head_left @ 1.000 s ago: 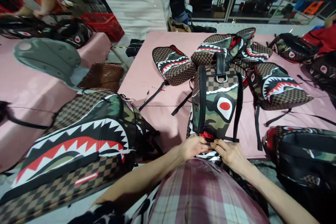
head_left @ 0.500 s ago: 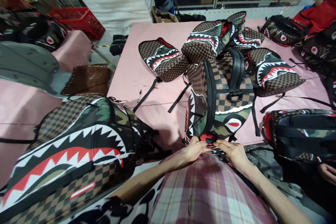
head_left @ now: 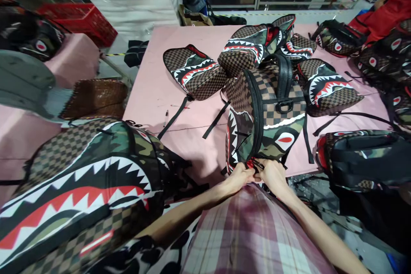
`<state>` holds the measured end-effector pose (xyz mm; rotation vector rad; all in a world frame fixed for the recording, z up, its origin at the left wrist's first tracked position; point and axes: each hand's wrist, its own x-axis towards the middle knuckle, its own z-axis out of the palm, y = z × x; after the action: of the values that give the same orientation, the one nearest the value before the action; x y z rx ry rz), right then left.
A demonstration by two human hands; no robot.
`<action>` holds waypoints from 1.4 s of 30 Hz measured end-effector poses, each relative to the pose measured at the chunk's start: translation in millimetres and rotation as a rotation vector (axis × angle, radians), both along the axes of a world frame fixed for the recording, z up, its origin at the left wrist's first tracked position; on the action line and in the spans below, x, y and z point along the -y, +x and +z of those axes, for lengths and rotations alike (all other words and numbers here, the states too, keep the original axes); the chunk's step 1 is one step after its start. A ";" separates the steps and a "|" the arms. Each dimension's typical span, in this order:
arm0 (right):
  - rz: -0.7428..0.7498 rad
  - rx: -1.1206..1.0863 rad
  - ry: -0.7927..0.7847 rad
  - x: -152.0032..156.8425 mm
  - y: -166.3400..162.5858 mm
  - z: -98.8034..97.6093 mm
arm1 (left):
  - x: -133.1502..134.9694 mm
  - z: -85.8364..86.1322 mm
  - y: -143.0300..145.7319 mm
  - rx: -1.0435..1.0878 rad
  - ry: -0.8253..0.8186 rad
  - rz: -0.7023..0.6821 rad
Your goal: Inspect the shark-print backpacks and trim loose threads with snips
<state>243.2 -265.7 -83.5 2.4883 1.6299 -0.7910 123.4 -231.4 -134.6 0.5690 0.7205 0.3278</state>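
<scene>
A checkered backpack [head_left: 282, 107] with a shark-mouth and camouflage print stands at the table's near edge, its black top handle up and its curved zipper facing left. At its bottom end, close against my body, my left hand [head_left: 239, 178] pinches the red-lined edge by the zipper's end. Right beside it, my right hand [head_left: 272, 177] is closed around a slim dark tool [head_left: 257, 163] that looks like thread snips; most of it is hidden by the fingers. The two hands nearly touch.
Several similar bags, among them one shark-print bag [head_left: 195, 72], lie on the pink table [head_left: 141, 94]. A large shark backpack [head_left: 96, 188] sits at my left, and a black-backed bag [head_left: 362, 158] at my right. A pen [head_left: 166, 117] lies near loose straps.
My right hand has moved in and up toward my left hand, and the slim dark tool now shows at the red edge. At far right, the co-worker's hand has left its earlier spot.
</scene>
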 end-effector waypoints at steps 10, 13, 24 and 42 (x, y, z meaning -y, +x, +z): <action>-0.082 0.051 0.363 -22.3 -3.4 -0.8 | -25.6 17.7 14.0 0.158 0.010 0.074; -0.218 -0.363 0.663 -22.0 11.4 -1.6 | -38.6 22.4 13.9 0.133 -0.028 0.106; -0.087 -0.065 0.650 8.4 30.6 21.7 | -47.8 25.1 14.1 0.046 -0.044 0.052; 0.286 0.389 0.830 -44.5 1.1 27.0 | -78.6 35.5 -8.5 -0.194 0.116 -0.066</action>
<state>244.4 -221.2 -56.5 2.4719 2.3756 0.4874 114.9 -152.9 -99.1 0.7402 0.8718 0.2562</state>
